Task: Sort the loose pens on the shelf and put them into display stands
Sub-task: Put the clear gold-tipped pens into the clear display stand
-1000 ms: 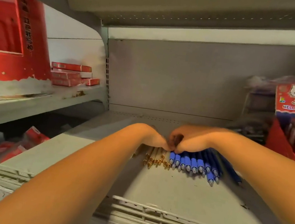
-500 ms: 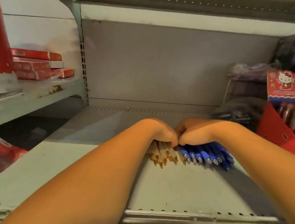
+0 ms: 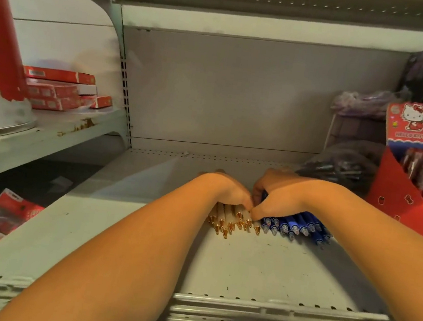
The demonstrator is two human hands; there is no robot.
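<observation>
Shelf (image 3: 258, 267) | left hand (image 3: 228, 190): fingers curl over gold pens (image 3: 229, 222) | right hand (image 3: 279, 195): fingers grip blue pens (image 3: 301, 226)

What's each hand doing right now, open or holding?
Left hand: rests on the gold-tipped pens; grip hidden, cannot be told.
Right hand: closed, holding the blue pens.

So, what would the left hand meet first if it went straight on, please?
Probably the grey back panel; the way beyond the left hand looks free, though depth is unclear.
</observation>
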